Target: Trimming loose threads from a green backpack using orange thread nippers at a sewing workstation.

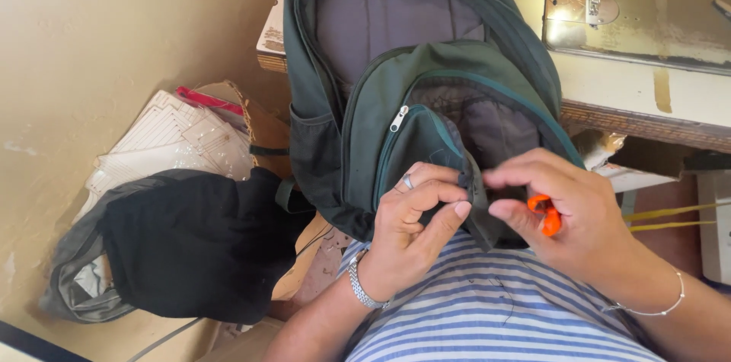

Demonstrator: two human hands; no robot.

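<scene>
both hands, left hand (415,217) and right hand (567,213), pinch the green backpack's (426,103) pocket edge at lower centre; orange tool (544,213) in the right.

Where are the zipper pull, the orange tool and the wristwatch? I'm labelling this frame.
zipper pull (398,118), head view, on its silver tab.
orange tool (545,213), head view, on the part showing inside the right hand.
wristwatch (361,286), head view, on the metal band at the left wrist.

Beige floor (91,35) sunlit; wooden sewing table (632,95) w/ metal machine bed (647,19) at top right.
</scene>
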